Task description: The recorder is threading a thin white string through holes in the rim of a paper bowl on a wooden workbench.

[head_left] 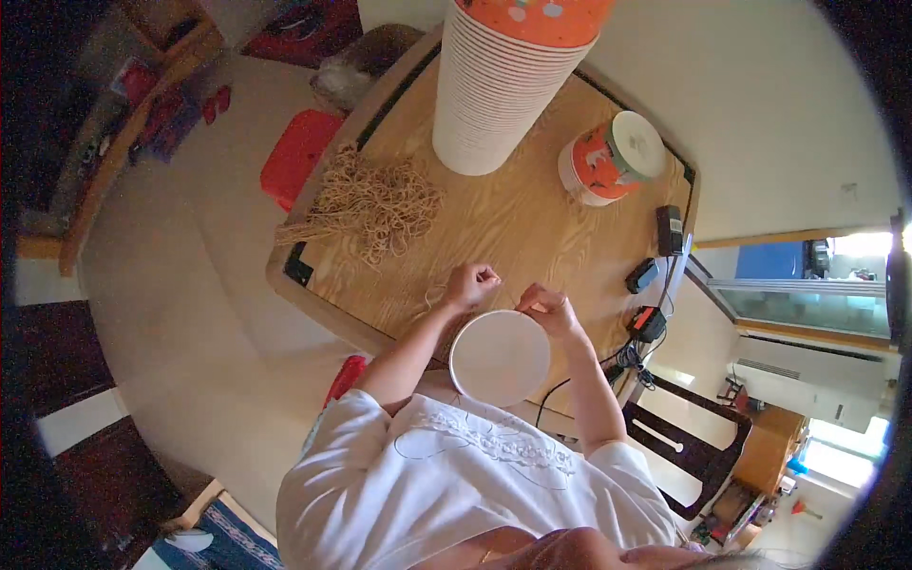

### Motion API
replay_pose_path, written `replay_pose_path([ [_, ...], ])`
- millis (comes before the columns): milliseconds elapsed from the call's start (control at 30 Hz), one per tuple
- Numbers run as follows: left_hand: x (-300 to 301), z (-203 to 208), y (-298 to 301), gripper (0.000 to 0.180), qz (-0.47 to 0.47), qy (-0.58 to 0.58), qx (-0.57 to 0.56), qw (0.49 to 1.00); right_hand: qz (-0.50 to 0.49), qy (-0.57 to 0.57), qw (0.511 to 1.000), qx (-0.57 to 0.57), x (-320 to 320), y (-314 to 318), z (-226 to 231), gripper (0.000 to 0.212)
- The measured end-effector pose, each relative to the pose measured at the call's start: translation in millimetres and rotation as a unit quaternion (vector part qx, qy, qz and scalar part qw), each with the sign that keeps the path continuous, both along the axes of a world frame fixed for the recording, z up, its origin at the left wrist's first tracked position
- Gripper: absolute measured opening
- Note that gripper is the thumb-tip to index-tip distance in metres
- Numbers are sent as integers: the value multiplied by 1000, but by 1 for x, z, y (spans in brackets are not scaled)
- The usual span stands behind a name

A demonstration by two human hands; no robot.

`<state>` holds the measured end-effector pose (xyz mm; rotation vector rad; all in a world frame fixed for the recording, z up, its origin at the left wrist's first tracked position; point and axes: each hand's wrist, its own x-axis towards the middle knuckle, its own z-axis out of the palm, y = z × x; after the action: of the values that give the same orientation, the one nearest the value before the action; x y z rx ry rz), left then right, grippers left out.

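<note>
A round white paper tub (501,358) stands close against my body at the near table edge, its pale circular face toward me. Just beyond its rim, my left hand (473,285) is closed in a pinch on thin twine, which is barely visible between the hands. My right hand (548,306) pinches too, at the tub's far rim, with the twine's end at its fingers. A loose bit of twine (434,296) lies by my left wrist. Farther left on the wooden table (513,233) spreads a tangled heap of brown twine (380,204).
A tall stack of nested white paper tubs (503,90) rises at the far side. Right of it sits a short orange-patterned tub stack (613,161). Black devices (669,231) and cables line the right edge. A red bin (302,152) stands left of the table, a dark chair (698,442) right.
</note>
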<state>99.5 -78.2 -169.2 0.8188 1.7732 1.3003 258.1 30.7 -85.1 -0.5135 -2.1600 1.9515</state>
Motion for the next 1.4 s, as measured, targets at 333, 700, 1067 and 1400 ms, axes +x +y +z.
replay_pose_path([
  [333, -4, 9, -8, 13, -20, 30, -13, 999, 46, -24, 997, 60, 0, -6, 18, 6],
  [700, -6, 26, -18, 10, 6, 82, -21, 996, 76, -36, 996, 13, 11, -8, 36, 11],
  [1067, -31, 74, -51, 8, -47, 98, -19, 994, 79, -78, 994, 5, 30, -15, 53, 18],
  [1400, -64, 145, -102, 14, 20, -294, 78, 952, -91, -52, 994, -21, 39, -32, 68, 28],
])
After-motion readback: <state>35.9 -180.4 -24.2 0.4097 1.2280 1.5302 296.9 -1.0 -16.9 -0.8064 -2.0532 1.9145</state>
